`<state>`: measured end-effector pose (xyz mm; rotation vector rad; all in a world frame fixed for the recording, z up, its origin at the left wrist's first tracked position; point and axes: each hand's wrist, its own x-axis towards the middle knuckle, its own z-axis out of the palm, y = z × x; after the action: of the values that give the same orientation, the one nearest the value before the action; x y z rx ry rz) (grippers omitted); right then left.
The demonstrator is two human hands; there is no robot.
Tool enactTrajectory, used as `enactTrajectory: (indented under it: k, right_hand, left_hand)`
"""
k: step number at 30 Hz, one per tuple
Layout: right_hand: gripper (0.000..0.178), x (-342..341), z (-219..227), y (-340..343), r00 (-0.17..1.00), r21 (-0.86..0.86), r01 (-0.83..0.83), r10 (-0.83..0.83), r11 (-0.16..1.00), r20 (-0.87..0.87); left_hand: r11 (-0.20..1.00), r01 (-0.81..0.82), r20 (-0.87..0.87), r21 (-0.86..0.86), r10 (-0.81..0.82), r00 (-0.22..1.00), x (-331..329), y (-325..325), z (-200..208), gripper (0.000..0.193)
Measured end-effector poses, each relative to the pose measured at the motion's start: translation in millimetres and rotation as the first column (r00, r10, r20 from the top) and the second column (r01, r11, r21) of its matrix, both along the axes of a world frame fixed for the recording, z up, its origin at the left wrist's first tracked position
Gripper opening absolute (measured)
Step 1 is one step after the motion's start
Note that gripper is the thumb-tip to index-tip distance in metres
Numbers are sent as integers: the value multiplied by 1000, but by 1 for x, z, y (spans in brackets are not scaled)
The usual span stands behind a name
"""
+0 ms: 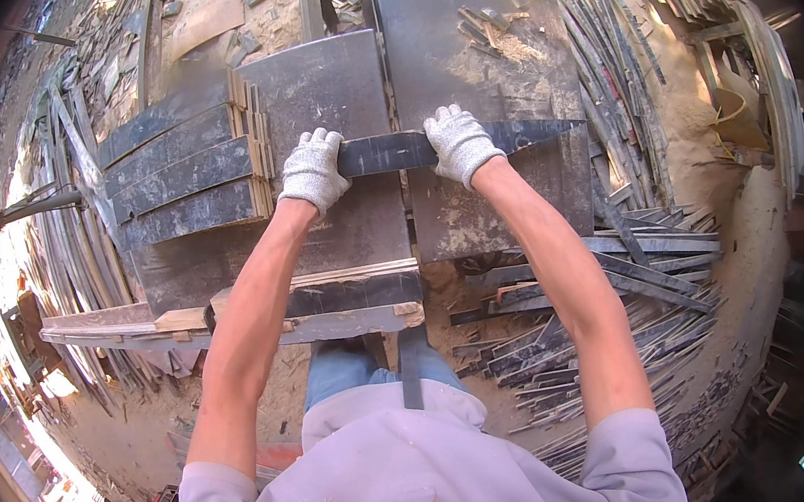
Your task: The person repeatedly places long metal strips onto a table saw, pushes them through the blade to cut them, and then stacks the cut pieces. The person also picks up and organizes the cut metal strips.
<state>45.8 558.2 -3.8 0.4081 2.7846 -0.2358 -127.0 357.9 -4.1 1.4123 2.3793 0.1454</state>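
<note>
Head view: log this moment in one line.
left hand: at left end of dark strip | right hand: on strip, mid-length | strip: across gap in tabletop | boards: stacked left of left hand

The gloves (pixel 315 175) are knitted cloth, the strip (pixel 384 155) smooth-faced wood, the tabletop (pixel 327 81) matt and scuffed.

Left glove (pixel 314 172) and right glove (pixel 461 144) are whitish grey. Strip (pixel 386 155) is black, scuffed pale. Worktop (pixel 329 71) is dark brown-grey, whitish-patched. Stacked boards (pixel 186 174) are black, tan-edged. Shirt (pixel 505 474) is lavender-grey.
</note>
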Motion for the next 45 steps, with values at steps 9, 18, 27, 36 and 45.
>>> enactTrajectory:
  k: [9,18,27,36,45]
  right_hand:
    - [50,-25,-5,19,999,-37,12,-10,999,38]
    - [56,-33,-7,30,998,-66,-3,7,998,60]
    - [57,-38,-10,38,999,-47,-30,32,998,24]
    - [59,-52,0,49,999,-42,-15,17,999,40]
    - [57,-68,9,65,996,-11,78,-78,997,37]
  left_hand:
    - [998,20,-44,-62,-22,999,-23,23,-10,65]
    - [998,18,-24,-57,-19,1000,-27,31,-4,48]
    - [995,9,-61,-101,-16,998,-33,37,-7,65]
    - [990,5,-73,-142,-15,997,-48,52,2,68]
    - [987,-16,-50,-162,8,999,-61,71,17,57]
